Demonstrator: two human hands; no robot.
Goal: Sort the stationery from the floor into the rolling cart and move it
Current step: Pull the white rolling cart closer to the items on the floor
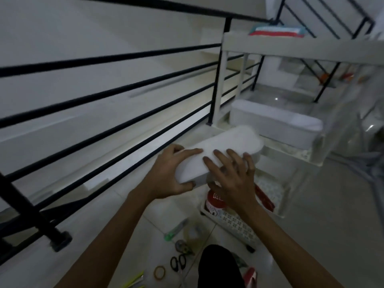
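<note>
A long white box with a lid hangs above the white rolling cart. My left hand grips its near left end. My right hand lies over its near top, fingers spread on the lid. In the cart's bottom tier stand a red-and-white bottle and a red flat pack. A second white lidded box sits on the middle tier. On the floor tiles near my knee lie black scissors, a tape roll, a green cutter and yellow pencils.
A black stair railing runs along the left, with a post foot on the floor. The cart's top tier holds a red and blue item. My dark-clad knee is at the bottom. A grey metal stand is at right.
</note>
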